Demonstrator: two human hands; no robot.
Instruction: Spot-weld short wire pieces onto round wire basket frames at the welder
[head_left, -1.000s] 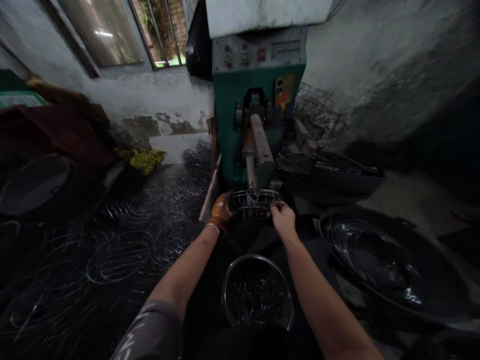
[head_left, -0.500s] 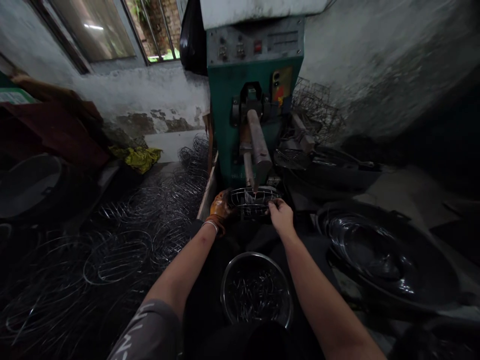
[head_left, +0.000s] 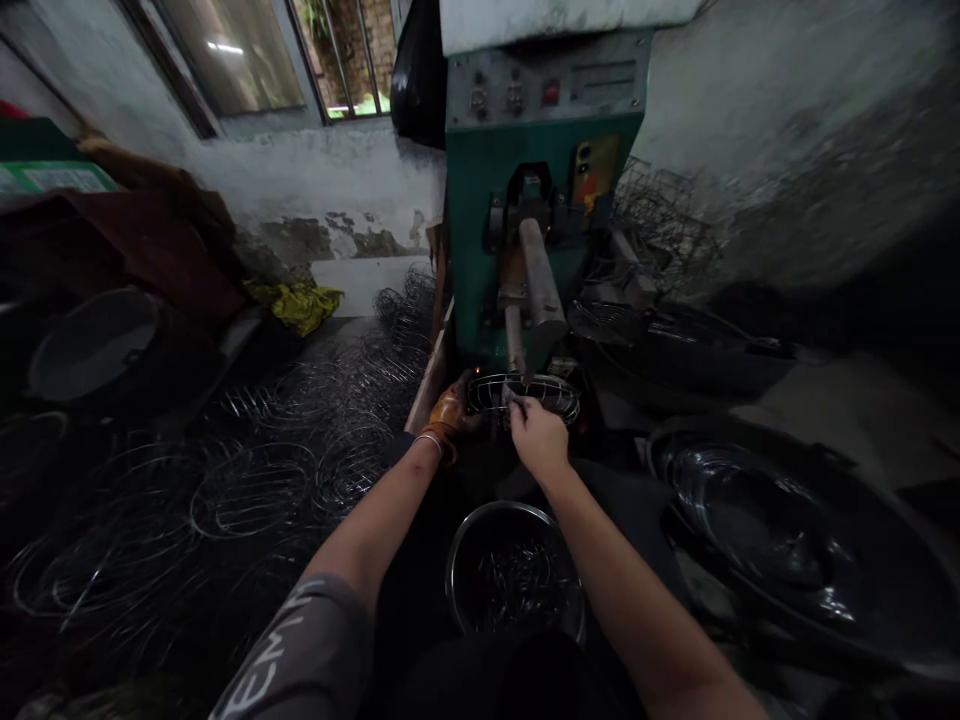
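A small oval wire basket (head_left: 559, 395) sits under the metal arms of a green machine (head_left: 525, 200). My left hand (head_left: 454, 410), in an orange glove, grips the basket's left rim. My bare right hand (head_left: 536, 435) is at the basket's near rim, fingers pinched on its wires close to the lower machine arm (head_left: 516, 345). Between my forearms, below the hands, stands a round metal bowl (head_left: 457, 570) with several short metal pieces in it.
Several oval wire frames (head_left: 251, 495) lie heaped on the left. Large dark metal pans (head_left: 780, 540) fill the right. More wire baskets (head_left: 660, 225) are piled behind the machine at the right. A yellow cloth (head_left: 300, 303) lies by the back wall.
My right hand has slid left along the basket's near rim toward its middle. The view has shifted slightly. The left hand keeps its grip.
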